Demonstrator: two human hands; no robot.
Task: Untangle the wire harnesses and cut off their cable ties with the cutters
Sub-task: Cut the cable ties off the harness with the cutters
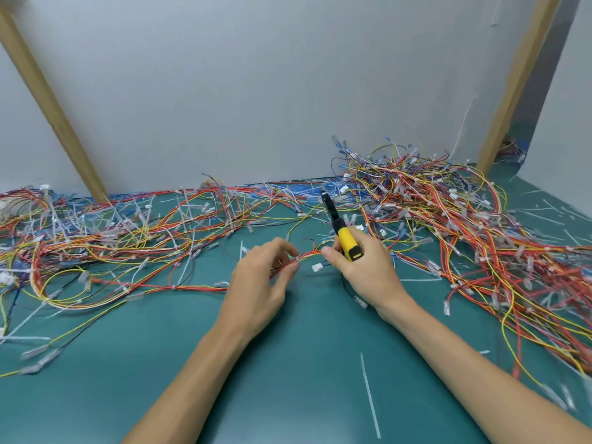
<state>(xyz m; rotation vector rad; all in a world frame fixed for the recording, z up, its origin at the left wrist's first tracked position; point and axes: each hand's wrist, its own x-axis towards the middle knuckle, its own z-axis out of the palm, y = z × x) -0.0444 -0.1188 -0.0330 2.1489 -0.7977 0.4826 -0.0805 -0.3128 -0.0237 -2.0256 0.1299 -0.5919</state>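
Observation:
A thin red, orange and yellow wire harness runs across the green mat from the left to the centre. My left hand pinches it at its fingertips, just beside a small white cable tie. My right hand grips the yellow-handled cutters, whose black jaws point up and away toward the wall. Its thumb and forefinger touch the same harness a short way right of the tie. A white connector lies below the wires, between the hands.
Tangled harnesses lie in a flat spread at the left and a tall pile at the back right. Cut white ties are scattered on the mat. A grey wall and two wooden posts stand behind.

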